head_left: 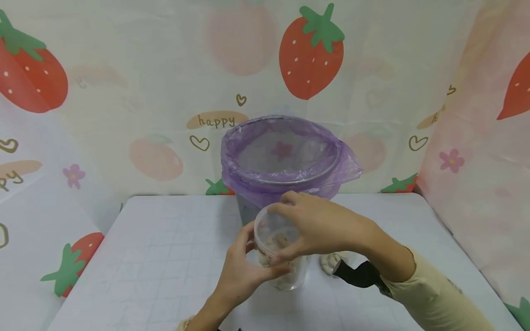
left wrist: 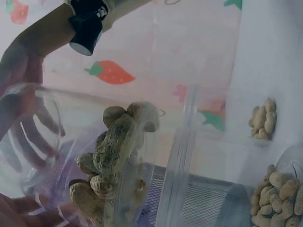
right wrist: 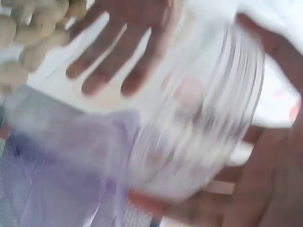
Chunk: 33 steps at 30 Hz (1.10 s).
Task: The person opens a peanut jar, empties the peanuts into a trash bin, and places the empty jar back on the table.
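Observation:
Both hands are at a clear plastic jar (head_left: 275, 230) with peanuts (left wrist: 113, 161) inside, in the middle of the head view. My left hand (head_left: 244, 271) holds it from the left, thumb in front. From above and the right, my right hand (head_left: 327, 225) grips its round upper end, fingers and thumb spread across. Whether a separate lid sits there I cannot tell. Under the jar is more clear plastic (head_left: 290, 278), probably another container. In the right wrist view the ridged clear plastic (right wrist: 208, 113) within the right hand is blurred.
A grey mesh bin with a purple bag (head_left: 285, 184) over its rim stands just behind the hands. More peanuts (head_left: 330, 263) lie low to the right, partly behind the right wrist's black strap (head_left: 358, 274). A white table (head_left: 165, 257) meets a strawberry-print backdrop (head_left: 165, 82).

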Each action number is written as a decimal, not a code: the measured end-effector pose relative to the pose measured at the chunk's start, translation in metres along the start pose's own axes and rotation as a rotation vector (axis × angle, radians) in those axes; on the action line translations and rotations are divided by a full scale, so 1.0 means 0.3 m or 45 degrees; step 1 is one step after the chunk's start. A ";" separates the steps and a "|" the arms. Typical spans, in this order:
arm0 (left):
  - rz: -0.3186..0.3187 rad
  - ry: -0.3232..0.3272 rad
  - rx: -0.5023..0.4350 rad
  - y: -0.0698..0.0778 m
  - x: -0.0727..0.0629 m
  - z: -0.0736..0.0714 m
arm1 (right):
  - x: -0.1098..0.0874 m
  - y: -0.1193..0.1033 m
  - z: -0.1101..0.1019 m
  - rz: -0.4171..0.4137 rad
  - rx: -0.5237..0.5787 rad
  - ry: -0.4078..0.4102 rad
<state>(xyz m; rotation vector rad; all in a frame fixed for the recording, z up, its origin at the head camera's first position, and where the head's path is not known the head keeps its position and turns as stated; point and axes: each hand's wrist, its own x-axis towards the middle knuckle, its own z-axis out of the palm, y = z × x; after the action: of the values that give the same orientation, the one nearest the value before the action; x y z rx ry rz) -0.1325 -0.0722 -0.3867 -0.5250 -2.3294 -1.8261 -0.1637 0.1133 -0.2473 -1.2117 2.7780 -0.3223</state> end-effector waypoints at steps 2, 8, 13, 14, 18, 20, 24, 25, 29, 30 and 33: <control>0.003 -0.022 -0.033 -0.004 0.001 -0.004 | 0.001 0.037 -0.021 -0.174 0.083 -0.085; 0.082 -0.107 -0.051 -0.015 0.004 -0.007 | 0.005 0.120 -0.073 -0.565 0.262 -0.355; 0.089 -0.065 -0.037 -0.021 0.003 0.009 | -0.006 0.097 -0.053 -0.499 0.184 -0.271; 0.085 -0.050 -0.028 -0.021 0.002 0.012 | -0.007 0.083 -0.046 -0.452 0.168 -0.221; 0.046 0.017 0.020 -0.013 0.002 0.029 | -0.013 0.022 -0.016 -0.185 0.060 0.017; 0.042 0.055 0.054 -0.010 0.000 0.039 | -0.016 -0.010 -0.002 -0.045 -0.012 0.097; 0.093 0.130 0.113 -0.006 -0.002 0.057 | -0.016 -0.051 0.015 0.130 -0.133 0.143; 0.108 0.149 0.131 -0.007 -0.003 0.061 | -0.016 -0.057 0.017 0.160 -0.145 0.137; 0.133 0.174 0.175 -0.008 -0.007 0.070 | -0.014 -0.060 0.022 0.204 -0.171 0.122; 0.130 0.175 0.181 -0.009 -0.008 0.070 | -0.013 -0.057 0.023 0.205 -0.164 0.118; 0.115 0.166 0.187 -0.009 -0.010 0.070 | -0.009 -0.046 0.024 0.210 -0.140 0.108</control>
<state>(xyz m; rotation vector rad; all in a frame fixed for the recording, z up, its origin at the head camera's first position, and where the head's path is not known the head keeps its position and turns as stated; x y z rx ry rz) -0.1285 -0.0531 -0.3954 -0.4683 -2.2909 -1.5859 -0.1508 0.1052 -0.2513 -1.0025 2.9800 -0.2142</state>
